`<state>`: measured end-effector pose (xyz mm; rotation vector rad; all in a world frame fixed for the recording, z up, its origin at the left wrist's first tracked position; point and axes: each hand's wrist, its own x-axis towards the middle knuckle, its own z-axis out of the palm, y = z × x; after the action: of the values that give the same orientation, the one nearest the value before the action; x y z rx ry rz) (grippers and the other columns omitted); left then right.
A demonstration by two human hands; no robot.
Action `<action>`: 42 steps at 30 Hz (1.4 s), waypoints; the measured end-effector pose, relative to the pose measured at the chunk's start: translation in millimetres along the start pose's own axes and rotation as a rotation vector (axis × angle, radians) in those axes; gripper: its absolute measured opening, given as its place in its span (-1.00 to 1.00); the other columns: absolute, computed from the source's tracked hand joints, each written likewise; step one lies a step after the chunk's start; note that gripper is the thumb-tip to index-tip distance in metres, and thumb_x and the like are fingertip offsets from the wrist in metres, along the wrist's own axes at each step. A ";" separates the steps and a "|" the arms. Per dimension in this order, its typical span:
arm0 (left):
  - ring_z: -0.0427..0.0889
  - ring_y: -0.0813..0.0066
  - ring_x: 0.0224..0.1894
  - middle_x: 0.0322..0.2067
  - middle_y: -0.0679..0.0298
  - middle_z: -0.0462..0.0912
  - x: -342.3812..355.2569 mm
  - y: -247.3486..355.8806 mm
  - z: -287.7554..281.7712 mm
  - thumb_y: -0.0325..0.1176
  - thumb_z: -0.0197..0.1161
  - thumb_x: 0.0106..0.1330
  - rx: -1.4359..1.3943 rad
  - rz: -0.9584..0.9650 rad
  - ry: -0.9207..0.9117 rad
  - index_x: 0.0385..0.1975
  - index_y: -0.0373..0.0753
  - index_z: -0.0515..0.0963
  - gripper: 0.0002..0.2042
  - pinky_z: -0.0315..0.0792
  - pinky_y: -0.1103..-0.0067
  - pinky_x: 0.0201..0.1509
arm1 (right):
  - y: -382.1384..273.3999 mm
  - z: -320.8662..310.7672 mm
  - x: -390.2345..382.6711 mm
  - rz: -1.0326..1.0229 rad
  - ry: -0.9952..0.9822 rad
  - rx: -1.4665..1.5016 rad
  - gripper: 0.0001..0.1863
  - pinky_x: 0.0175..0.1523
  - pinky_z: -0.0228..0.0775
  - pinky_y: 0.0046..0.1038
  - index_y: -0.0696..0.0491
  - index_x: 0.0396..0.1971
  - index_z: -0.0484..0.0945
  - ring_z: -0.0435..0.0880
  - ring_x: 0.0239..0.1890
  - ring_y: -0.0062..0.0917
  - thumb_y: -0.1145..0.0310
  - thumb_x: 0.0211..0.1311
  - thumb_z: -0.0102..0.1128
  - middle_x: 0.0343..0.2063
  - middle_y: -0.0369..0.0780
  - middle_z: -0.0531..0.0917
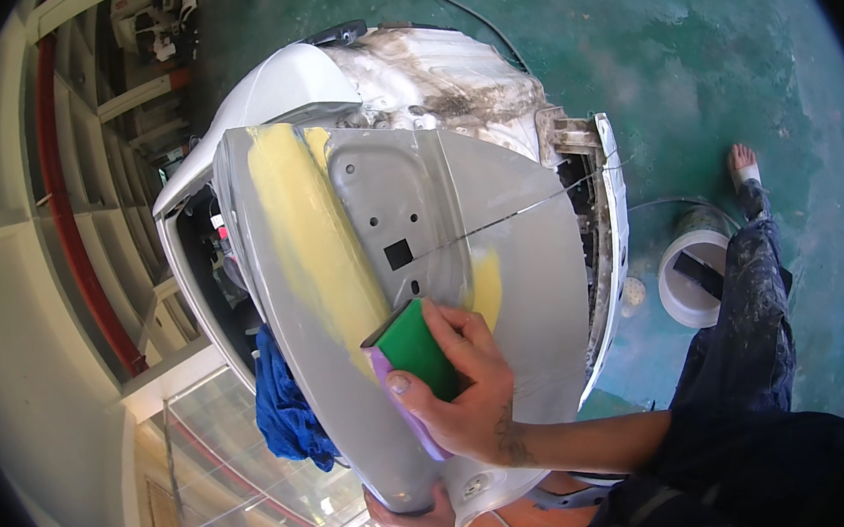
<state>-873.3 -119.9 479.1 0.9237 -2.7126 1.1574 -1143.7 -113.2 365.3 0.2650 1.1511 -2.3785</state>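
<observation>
My right hand (457,381) grips a green sanding block (422,349) with a purple sheet along its lower side. The block rests against a grey car trunk lid (532,254), next to a long patch of yellow filler (303,224). A smaller yellow patch (487,283) shows just past my fingers. At the bottom, my left hand (414,515) is closed round the near edge of the lid; part of its fingers is hidden. The lid has a recess with round holes and a square opening. A thin dark line runs across it.
White car bodywork (286,85) with a dirty, stripped section lies beyond the lid. Blue cloth (284,406) hangs at the left. A white bucket (692,305) with a dark object inside stands on the green floor, near my leg (749,325). A hose (460,4) crosses the floor.
</observation>
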 end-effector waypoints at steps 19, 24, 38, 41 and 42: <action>0.58 -0.23 0.13 0.22 -0.22 0.39 -39.5 -32.9 12.6 0.41 0.46 0.10 -0.142 -0.116 0.017 0.51 -0.42 0.05 0.22 0.50 -0.04 0.10 | -8.5 24.6 85.0 -0.073 -0.025 0.091 -0.27 0.10 0.52 -0.34 0.43 0.27 0.49 0.62 0.02 -0.30 0.42 0.15 0.57 0.05 -0.01 0.52; 0.59 -0.23 0.12 0.21 -0.23 0.39 -40.9 -27.0 19.3 0.40 0.46 0.12 -0.284 -0.183 0.049 0.51 -0.44 0.05 0.21 0.54 -0.03 0.07 | -0.4 22.8 71.3 -0.089 -0.041 0.048 -0.28 0.09 0.54 -0.36 0.42 0.24 0.50 0.62 0.04 -0.31 0.38 0.14 0.60 0.06 -0.03 0.51; 0.52 -0.07 0.26 0.36 -0.30 0.30 -44.6 -14.6 -31.6 -0.15 0.67 0.04 0.000 -0.402 -0.170 0.55 -0.42 -0.05 0.18 0.58 0.16 0.20 | -3.1 28.4 107.0 -0.198 -0.084 0.147 -0.27 0.02 0.56 -0.27 0.41 0.24 0.46 0.62 -0.07 -0.20 0.39 0.14 0.58 -0.05 0.01 0.49; 0.36 -0.17 0.39 0.43 -0.38 0.14 -43.8 -21.5 -26.8 -0.16 0.76 -0.09 0.248 -0.320 -0.232 0.57 -0.47 -0.25 0.39 0.43 0.01 0.37 | -18.5 38.5 152.3 -0.170 -0.047 0.160 -0.29 0.01 0.57 -0.29 0.42 0.21 0.48 0.63 -0.08 -0.23 0.38 0.13 0.59 -0.08 -0.02 0.50; 0.35 -0.18 0.40 0.44 -0.38 0.14 -43.3 -20.8 -28.6 -0.14 0.76 -0.07 0.212 -0.351 -0.243 0.57 -0.48 -0.24 0.37 0.37 -0.02 0.40 | -15.8 43.0 157.3 -0.171 -0.033 0.165 -0.29 0.00 0.57 -0.31 0.42 0.20 0.49 0.63 -0.08 -0.25 0.38 0.12 0.60 -0.09 -0.04 0.51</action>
<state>-831.7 -90.1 501.4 1.5888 -2.4768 1.3463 -1286.3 -191.3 344.8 0.1872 0.9996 -2.6220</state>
